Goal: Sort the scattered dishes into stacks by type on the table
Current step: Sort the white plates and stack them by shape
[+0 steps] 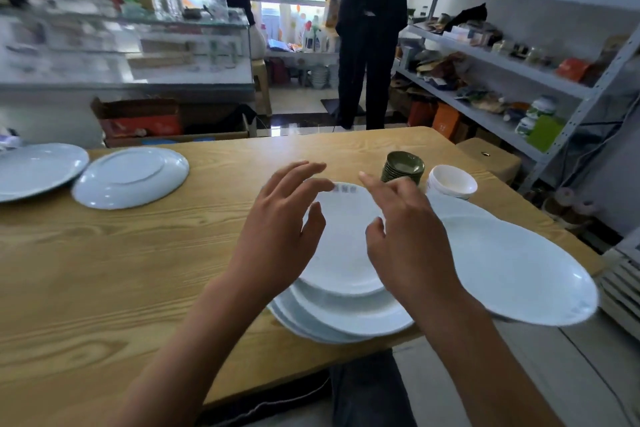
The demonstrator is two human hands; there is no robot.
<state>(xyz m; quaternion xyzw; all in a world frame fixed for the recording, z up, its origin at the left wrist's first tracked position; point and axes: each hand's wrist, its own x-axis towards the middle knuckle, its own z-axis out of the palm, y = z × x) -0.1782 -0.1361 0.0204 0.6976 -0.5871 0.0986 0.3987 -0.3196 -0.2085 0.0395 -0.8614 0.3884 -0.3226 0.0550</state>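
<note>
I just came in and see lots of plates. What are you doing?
A person is sorting dishes on a wooden table. Both hands, the left hand and right hand, hover open over a stack of white plates. Green saucers and white bowls are already stacked behind. Two plates wait at the far left.

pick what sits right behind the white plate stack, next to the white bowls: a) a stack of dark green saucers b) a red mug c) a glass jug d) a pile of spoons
a: a stack of dark green saucers stands on the table just beyond the plate stack, with the white bowls beside it to the right.
</note>
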